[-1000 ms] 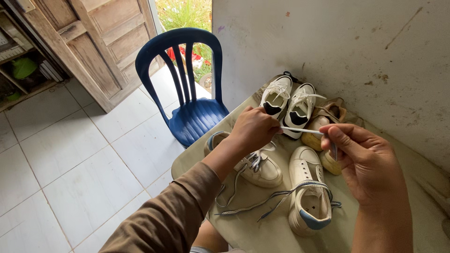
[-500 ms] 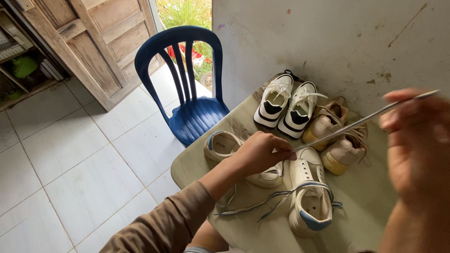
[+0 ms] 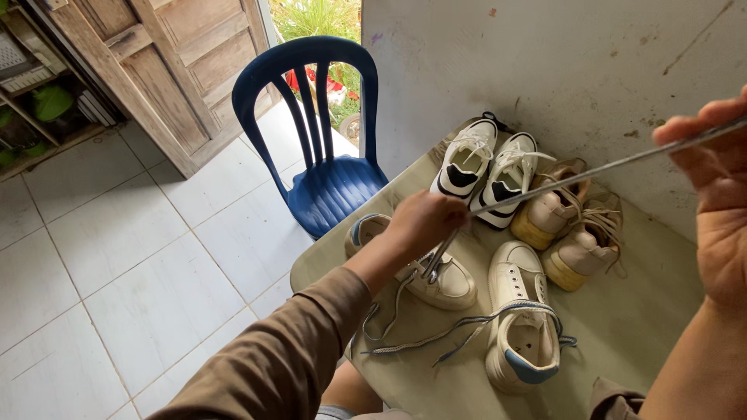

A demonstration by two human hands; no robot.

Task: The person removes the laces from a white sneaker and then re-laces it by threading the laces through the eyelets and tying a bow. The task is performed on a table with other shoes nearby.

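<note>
The left hand [image 3: 424,222] pinches a flat grey shoelace [image 3: 576,177] above a cream leather sneaker [image 3: 424,272] near the table's [image 3: 646,319] left edge. The right hand [image 3: 720,194] grips the lace's far end, pulled taut, seemingly between thumb and fingers. 1 matching sneaker [image 3: 523,315] lies beside it, trailing a loose lace.

Olive table [image 3: 646,327] bearing six shoes [image 3: 523,327]
</note>
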